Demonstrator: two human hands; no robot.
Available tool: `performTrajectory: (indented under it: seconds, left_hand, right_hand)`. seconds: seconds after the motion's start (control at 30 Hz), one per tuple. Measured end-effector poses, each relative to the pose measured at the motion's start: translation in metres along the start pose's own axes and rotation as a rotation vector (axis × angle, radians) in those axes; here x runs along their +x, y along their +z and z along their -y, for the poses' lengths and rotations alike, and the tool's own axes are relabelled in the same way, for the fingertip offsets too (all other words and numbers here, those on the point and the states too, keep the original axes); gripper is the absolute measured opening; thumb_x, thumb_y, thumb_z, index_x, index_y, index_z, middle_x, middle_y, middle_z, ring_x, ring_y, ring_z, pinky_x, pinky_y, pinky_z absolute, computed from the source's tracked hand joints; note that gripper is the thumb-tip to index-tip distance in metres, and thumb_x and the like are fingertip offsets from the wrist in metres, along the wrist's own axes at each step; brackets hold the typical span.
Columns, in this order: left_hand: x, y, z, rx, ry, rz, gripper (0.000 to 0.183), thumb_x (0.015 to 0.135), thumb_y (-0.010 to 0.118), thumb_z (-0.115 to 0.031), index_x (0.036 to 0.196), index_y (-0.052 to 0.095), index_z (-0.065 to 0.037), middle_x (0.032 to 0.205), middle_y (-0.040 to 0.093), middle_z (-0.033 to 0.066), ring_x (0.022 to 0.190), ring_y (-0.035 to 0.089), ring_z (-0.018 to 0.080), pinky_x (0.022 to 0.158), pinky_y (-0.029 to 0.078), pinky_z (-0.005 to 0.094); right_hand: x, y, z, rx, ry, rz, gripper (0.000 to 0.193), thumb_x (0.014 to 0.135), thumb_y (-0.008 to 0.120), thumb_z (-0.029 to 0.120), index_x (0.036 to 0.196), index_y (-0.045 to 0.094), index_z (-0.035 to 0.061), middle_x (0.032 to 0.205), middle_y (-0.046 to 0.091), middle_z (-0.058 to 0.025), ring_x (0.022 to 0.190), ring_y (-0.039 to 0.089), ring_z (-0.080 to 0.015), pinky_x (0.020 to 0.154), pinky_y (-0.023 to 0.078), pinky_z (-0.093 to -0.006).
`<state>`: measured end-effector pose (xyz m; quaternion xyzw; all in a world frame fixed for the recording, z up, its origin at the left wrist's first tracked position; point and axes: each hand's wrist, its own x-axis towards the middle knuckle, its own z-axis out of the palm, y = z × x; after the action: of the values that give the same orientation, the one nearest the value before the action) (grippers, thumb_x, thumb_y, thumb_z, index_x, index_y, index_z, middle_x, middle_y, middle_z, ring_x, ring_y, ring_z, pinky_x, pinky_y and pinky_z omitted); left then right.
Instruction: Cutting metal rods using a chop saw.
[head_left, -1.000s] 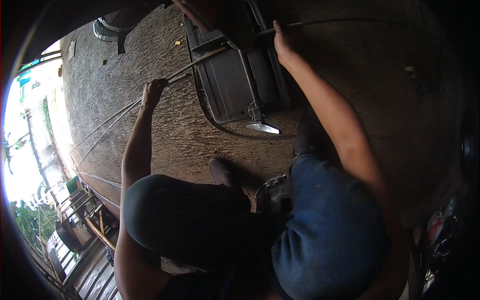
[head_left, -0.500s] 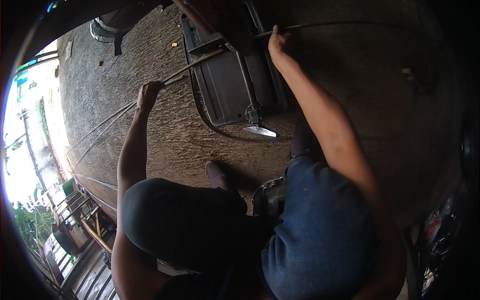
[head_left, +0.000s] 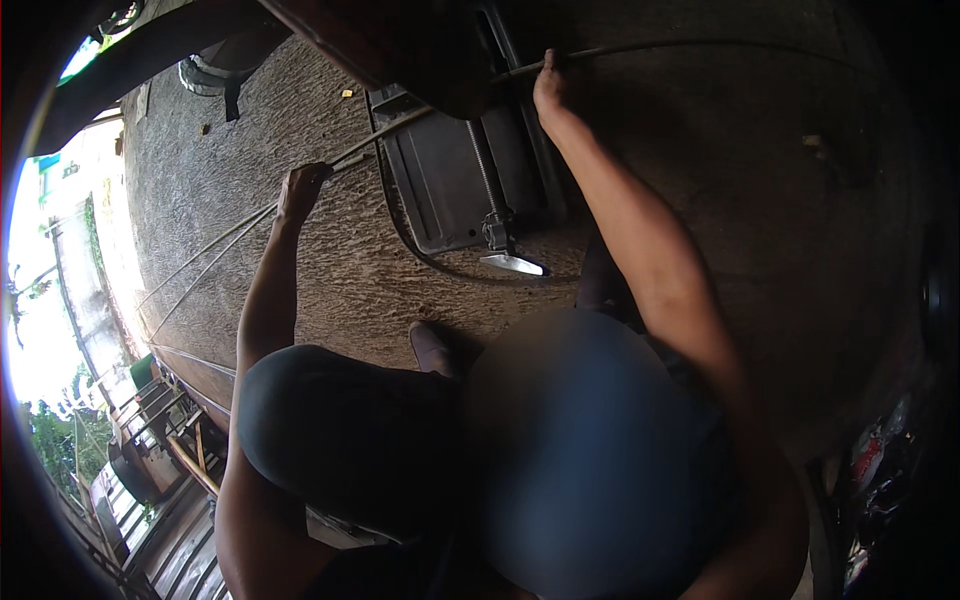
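Observation:
My left hand (head_left: 303, 190) is closed around thin metal rods (head_left: 237, 222). Two of them trail from it toward the lower left, and one short end pokes out past the fist. A rod runs on from there across the black base (head_left: 432, 185) of what looks like a cut-off saw. Beyond the machine, my right hand (head_left: 548, 88) grips a rod (head_left: 680, 44) that extends to the far right. A threaded vise screw (head_left: 486, 165) with a pale metal handle (head_left: 514, 264) lies over the base. A dark red machine part (head_left: 390, 50) covers where the rods cross the base.
A dark cable (head_left: 410, 240) curves round the base on the rough floor (head_left: 330, 290). My shoe (head_left: 430, 348) stands in front. A dark, long shape (head_left: 150, 75) spans the upper left, by a round object with a pale rim (head_left: 200, 78). Stacked frames (head_left: 165, 440) sit at lower left.
The dark red machine part covers more of the base and the rods. The long dark shape at upper left reaches lower. My hands have stayed almost in place on the rods.

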<state>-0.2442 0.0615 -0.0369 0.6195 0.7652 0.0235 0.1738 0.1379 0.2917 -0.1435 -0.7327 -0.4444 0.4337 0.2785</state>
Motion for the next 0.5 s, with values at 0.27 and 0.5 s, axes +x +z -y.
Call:
performTrajectory:
  seconds: [0.27, 0.5]
  left_hand:
    - [0.001, -0.001, 0.003, 0.001, 0.065, -0.022, 0.022, 0.089, 0.055, -0.025, 0.095, 0.070, -0.010, 0.093, 0.068, 0.0139, 0.087, 0.065, 0.0318, 0.074, 0.050, 0.0386]
    - [-0.001, 0.001, 0.010, 0.024, 0.033, -0.002, 0.023, 0.090, 0.053, -0.024, 0.095, 0.070, -0.010, 0.095, 0.068, 0.0140, 0.090, 0.065, 0.0312, 0.076, 0.050, 0.0386]
  right_hand:
    - [-0.019, -0.009, 0.017, 0.009, -0.107, 0.011, 0.080, 0.089, 0.041, 0.064, 0.133, 0.044, -0.0031, 0.138, 0.043, -0.0270, 0.128, 0.040, -0.0418, 0.108, 0.029, -0.0487]
    - [-0.036, -0.028, 0.035, 0.025, -0.027, 0.036, 0.070, 0.091, 0.042, 0.058, 0.120, 0.056, -0.0037, 0.126, 0.052, -0.0298, 0.118, 0.049, -0.0432, 0.102, 0.037, -0.0477]
